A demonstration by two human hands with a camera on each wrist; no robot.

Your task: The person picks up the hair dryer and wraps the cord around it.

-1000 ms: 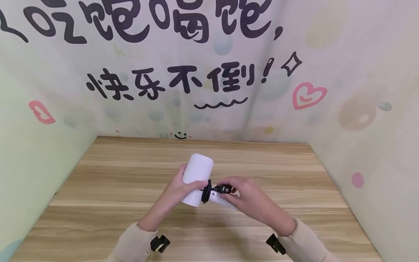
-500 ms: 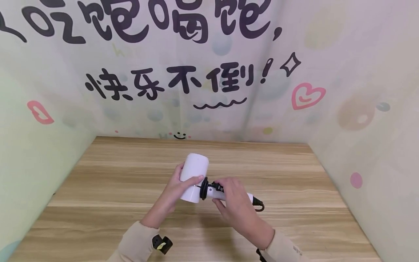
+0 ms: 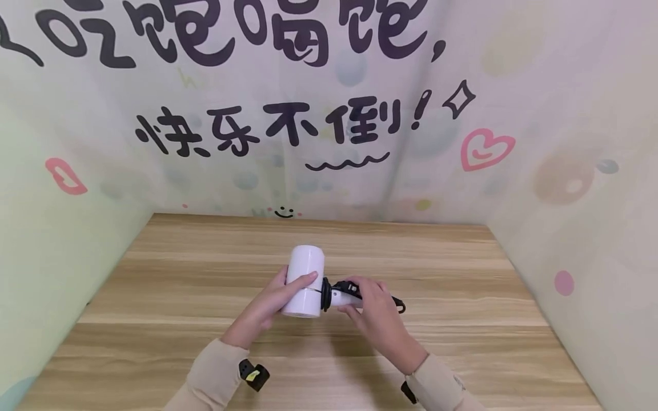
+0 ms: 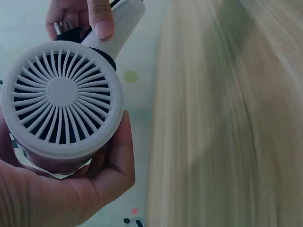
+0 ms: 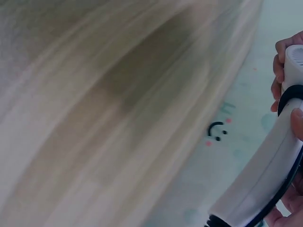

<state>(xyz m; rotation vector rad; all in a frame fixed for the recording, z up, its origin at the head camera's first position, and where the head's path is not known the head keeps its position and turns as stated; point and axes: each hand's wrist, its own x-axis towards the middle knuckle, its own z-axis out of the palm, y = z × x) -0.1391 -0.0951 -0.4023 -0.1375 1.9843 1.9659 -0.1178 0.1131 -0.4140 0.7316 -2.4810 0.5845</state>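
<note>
A white hair dryer (image 3: 307, 264) is held above the table, barrel pointing away and handle to the right. My left hand (image 3: 264, 308) grips the barrel, thumb across its top. The left wrist view shows the round slatted grille (image 4: 61, 92) with that hand curled beneath. The black cord (image 3: 326, 294) is wound around the neck of the handle, and another stretch runs along the handle. My right hand (image 3: 382, 317) holds the handle (image 5: 265, 175) together with the plug (image 4: 69, 35), whose two metal prongs stick out. The right fingers partly hide the handle.
The wood-grain table (image 3: 205, 245) lies under both hands. A printed backdrop (image 3: 247, 182) with black lettering rises behind its far edge, and pale panels stand at left and right. Black straps (image 3: 254, 375) are on both sleeves.
The hair dryer's barrel has turned more upright, and its handle lies nearer level. My right hand has shifted from the plug near the neck to a hold around the handle. The left hand keeps its grip.
</note>
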